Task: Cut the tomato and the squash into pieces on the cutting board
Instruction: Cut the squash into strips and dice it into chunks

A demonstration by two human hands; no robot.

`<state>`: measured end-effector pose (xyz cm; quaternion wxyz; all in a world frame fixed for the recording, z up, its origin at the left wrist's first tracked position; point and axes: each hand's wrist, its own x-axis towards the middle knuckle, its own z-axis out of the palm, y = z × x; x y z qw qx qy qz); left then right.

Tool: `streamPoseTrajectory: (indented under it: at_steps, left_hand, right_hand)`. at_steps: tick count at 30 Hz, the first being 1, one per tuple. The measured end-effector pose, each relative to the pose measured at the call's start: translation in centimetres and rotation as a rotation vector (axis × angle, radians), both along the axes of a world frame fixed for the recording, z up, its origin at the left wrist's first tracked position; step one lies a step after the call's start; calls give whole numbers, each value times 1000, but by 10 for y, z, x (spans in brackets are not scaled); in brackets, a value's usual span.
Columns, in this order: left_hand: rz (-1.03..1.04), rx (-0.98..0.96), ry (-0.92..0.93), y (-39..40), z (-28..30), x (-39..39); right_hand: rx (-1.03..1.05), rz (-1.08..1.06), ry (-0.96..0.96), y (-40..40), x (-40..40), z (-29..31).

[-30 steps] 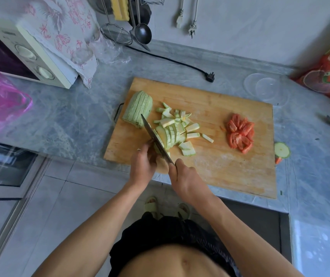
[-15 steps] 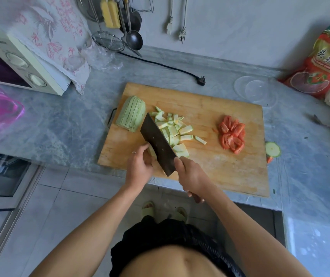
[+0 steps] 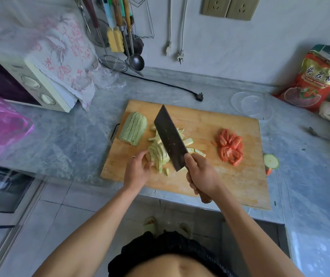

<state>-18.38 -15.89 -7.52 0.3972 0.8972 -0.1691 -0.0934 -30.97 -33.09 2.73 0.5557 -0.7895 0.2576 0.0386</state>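
Note:
A wooden cutting board (image 3: 210,124) lies on the grey counter. A sliced half squash (image 3: 133,128) rests at its left end. Cut tomato pieces (image 3: 230,148) are heaped at the right. In the middle lies a pile of squash strips (image 3: 158,152). My left hand (image 3: 137,170) touches the near end of these strips with its fingers curled. My right hand (image 3: 201,174) grips the handle of a dark cleaver (image 3: 170,136), whose broad blade is tilted flat side up over the squash pile, hiding part of it.
A microwave (image 3: 30,84) under a flowered cloth and a pink bag (image 3: 0,124) sit at the left. A power plug (image 3: 199,96) lies behind the board. Clear lids (image 3: 250,104) and a red packet (image 3: 316,76) are at the back right. A squash round (image 3: 271,160) lies beside the board.
The cleaver has risen from edge-down in the squash to flat side up over the pile. My left hand shifted onto the strips. The camera view moved upward.

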Motion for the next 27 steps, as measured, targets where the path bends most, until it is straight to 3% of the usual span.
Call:
streamPoseTrajectory:
  at_steps: [7, 10, 14, 16, 18, 23, 27]
  left_hand:
    - [107, -135, 21, 7, 18, 3]
    - [176, -176, -166, 9, 35, 7]
    - [-128, -54, -468, 11, 46, 21]
    - [-263, 88, -517, 9, 50, 31]
    - [-326, 212, -457, 8, 58, 40]
    - [-561, 332, -108, -2, 80, 61]
    - [-627, 374, -92, -14, 91, 66]
  right_hand:
    - [-553, 155, -48, -10, 0, -3]
    - [-732, 246, 54, -10, 0, -1]
    - [-804, 274, 77, -7, -1, 3]
    - [-836, 285, 94, -7, -2, 3]
    - [-865, 300, 114, -7, -3, 2]
    - [-908, 334, 122, -9, -6, -3]
    - [-916, 346, 135, -7, -6, -3]
